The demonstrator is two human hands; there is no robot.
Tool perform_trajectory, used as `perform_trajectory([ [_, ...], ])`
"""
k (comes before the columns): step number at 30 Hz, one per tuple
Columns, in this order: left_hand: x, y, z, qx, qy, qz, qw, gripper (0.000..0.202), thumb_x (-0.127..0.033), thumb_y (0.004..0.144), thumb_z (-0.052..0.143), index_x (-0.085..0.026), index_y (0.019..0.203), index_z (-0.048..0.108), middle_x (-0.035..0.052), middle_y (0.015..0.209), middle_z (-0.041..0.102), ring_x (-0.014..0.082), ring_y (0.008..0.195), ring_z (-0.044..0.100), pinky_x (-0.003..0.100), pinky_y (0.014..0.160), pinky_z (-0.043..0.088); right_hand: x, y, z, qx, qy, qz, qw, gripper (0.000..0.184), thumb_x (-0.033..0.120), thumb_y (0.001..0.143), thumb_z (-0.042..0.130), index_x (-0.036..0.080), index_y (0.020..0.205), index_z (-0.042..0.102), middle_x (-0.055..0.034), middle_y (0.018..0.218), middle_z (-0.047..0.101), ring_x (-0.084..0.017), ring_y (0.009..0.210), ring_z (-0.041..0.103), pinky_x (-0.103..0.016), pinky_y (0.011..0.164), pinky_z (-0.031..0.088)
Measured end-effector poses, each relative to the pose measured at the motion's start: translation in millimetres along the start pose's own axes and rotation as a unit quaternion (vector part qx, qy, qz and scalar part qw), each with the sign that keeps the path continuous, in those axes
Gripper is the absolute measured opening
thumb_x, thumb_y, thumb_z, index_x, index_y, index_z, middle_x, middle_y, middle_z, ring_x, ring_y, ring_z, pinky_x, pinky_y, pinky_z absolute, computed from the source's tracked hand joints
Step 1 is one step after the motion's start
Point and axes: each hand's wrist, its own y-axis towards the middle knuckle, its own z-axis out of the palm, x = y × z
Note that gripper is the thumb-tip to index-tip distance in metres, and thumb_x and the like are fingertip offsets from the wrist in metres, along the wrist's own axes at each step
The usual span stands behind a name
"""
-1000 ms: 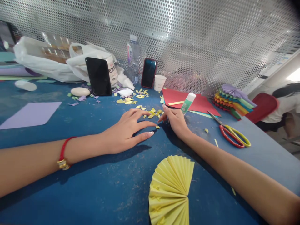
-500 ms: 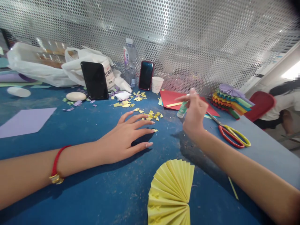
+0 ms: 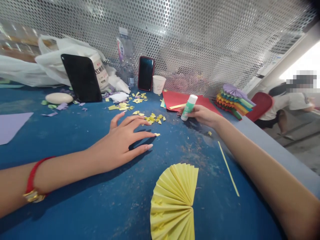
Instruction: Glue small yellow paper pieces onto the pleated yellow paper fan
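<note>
The right hand (image 3: 201, 115) is closed around a tilted glue stick (image 3: 188, 107) at centre right of the frame — the left hand (image 3: 120, 138) is spread open on the blue worktop (image 3: 220, 213), just beside yellow paper scraps (image 3: 151, 118).

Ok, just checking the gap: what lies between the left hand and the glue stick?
Between the left hand and glue stick, yellow paper scraps lie on the blue tabletop, in the head view.

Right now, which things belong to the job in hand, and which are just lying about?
Job in hand: right hand holding glue stick; left hand beside yellow paper scraps; yellow pleated paper fan.
Lying about: water bottle; phone in red case; paper cup; white plastic bag.
</note>
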Motion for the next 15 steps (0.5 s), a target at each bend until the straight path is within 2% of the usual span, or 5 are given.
perform_trajectory([
  [3, 0, -1, -0.2, -0.002, 0.009, 0.007, 1.000, 0.034, -0.057, 0.102, 0.049, -0.046, 0.128, 0.067, 0.0013, 0.146, 0.056, 0.0338, 0.146, 0.042, 0.072, 0.122, 0.011, 7, 3, 7, -0.007, -0.018, -0.010, 1.000, 0.037, 0.031, 0.069, 0.087, 0.018, 0.101, 0.074, -0.0046, 0.096, 0.073, -0.017, 0.087, 0.067, -0.029, 0.078, 0.053],
  [6, 1, -2, 0.5, -0.005, 0.024, 0.027, 0.999, 0.035, -0.055, 0.102, 0.048, -0.045, 0.130, 0.066, 0.0035, 0.144, 0.056, 0.0332, 0.144, 0.043, 0.070, 0.121, 0.018, 27, 3, 24, -0.045, -0.117, -0.085, 0.988, 0.040, 0.044, 0.074, 0.084, 0.021, 0.106, 0.077, -0.0001, 0.086, 0.069, -0.012, 0.071, 0.059, -0.025, 0.060, 0.045],
  [8, 1, -2, 0.7, -0.010, 0.038, 0.039, 0.998, 0.036, -0.054, 0.103, 0.047, -0.042, 0.130, 0.067, 0.0055, 0.142, 0.057, 0.0332, 0.144, 0.043, 0.068, 0.121, 0.021, 42, 2, 38, -0.068, -0.182, -0.173, 0.966, 0.039, 0.040, 0.063, 0.092, 0.019, 0.093, 0.080, 0.0008, 0.081, 0.069, -0.012, 0.070, 0.057, -0.024, 0.059, 0.043],
  [10, 0, -3, 0.5, -0.013, 0.049, 0.046, 0.998, 0.036, -0.052, 0.104, 0.046, -0.040, 0.129, 0.069, 0.0069, 0.139, 0.058, 0.0334, 0.143, 0.044, 0.067, 0.121, 0.021, 52, 0, 51, -0.103, -0.172, -0.224, 0.954, 0.035, 0.038, 0.058, 0.094, 0.018, 0.083, 0.079, 0.0022, 0.072, 0.066, -0.011, 0.065, 0.056, -0.023, 0.056, 0.041],
  [15, 0, -3, -0.7, -0.022, 0.048, 0.060, 0.997, 0.036, -0.051, 0.104, 0.046, -0.040, 0.128, 0.070, 0.0071, 0.135, 0.060, 0.0328, 0.138, 0.049, 0.068, 0.119, 0.024, 52, 2, 75, -0.130, -0.098, -0.235, 0.958, 0.035, 0.034, 0.056, 0.095, 0.018, 0.078, 0.072, 0.0032, 0.065, 0.061, -0.011, 0.059, 0.054, -0.025, 0.053, 0.044],
])
